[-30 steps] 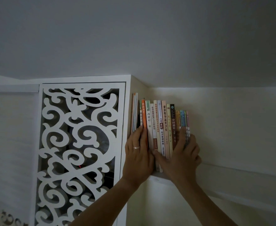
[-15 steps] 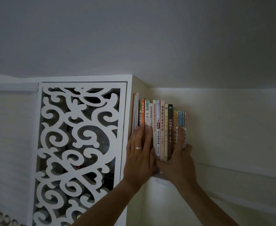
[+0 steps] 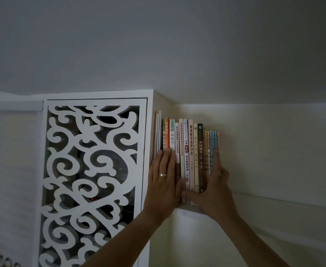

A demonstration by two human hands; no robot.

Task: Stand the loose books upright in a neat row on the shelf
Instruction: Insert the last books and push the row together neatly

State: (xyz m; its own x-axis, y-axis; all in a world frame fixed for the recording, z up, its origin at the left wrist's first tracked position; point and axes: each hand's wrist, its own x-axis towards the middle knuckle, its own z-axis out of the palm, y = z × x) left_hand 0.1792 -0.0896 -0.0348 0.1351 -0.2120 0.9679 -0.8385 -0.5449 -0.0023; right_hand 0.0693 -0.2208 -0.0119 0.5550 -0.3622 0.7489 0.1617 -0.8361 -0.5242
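A row of books (image 3: pixel 191 149) stands upright on a high white shelf (image 3: pixel 274 201), spines facing me, packed against the cabinet side on the left. My left hand (image 3: pixel 163 178), a ring on one finger, lies flat with fingers together against the spines at the left end of the row. My right hand (image 3: pixel 214 187) presses flat on the thin coloured books (image 3: pixel 213 139) at the right end, thumb across the lower spines. Neither hand grips a book. The books' bottoms are partly hidden behind my hands.
A white cabinet door with a cut-out scroll pattern (image 3: pixel 92 180) stands just left of the books. The ceiling (image 3: pixel 177 45) is close above the row. The shelf runs on to the right along a pale wall (image 3: pixel 274 147).
The books at the right end leaned left a second ago and now stand straight. My right hand's fingers have drawn together and flattened against the spines. The left hand has barely moved.
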